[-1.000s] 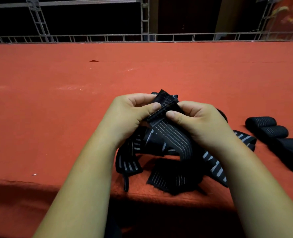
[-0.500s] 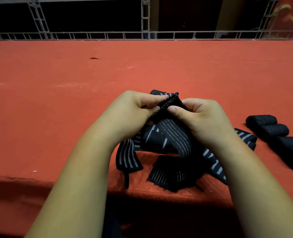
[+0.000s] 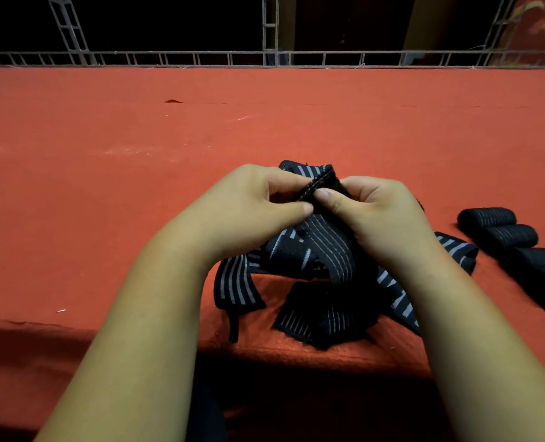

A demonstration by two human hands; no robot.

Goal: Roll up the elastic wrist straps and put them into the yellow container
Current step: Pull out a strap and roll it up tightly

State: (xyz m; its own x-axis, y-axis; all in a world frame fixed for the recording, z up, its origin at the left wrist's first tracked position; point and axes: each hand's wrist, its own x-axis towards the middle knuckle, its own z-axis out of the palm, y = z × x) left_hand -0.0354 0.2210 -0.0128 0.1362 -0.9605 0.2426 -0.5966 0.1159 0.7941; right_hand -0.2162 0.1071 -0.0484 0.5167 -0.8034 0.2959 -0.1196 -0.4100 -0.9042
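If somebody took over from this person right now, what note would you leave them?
Left hand and right hand: both pinch the end of one striped strap, starting its roll.
Unrolled straps lie heaped under the hands at the table near edge.
Done: rolled straps lie in a row at right.
Left: roll the rest, then put all away; the yellow container is not in view.

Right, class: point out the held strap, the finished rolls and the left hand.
held strap (image 3: 332, 247): head view, on its striped band below the thumbs.
finished rolls (image 3: 486, 217): head view, on the farthest roll's top.
left hand (image 3: 249, 205): head view, on the hand's back.
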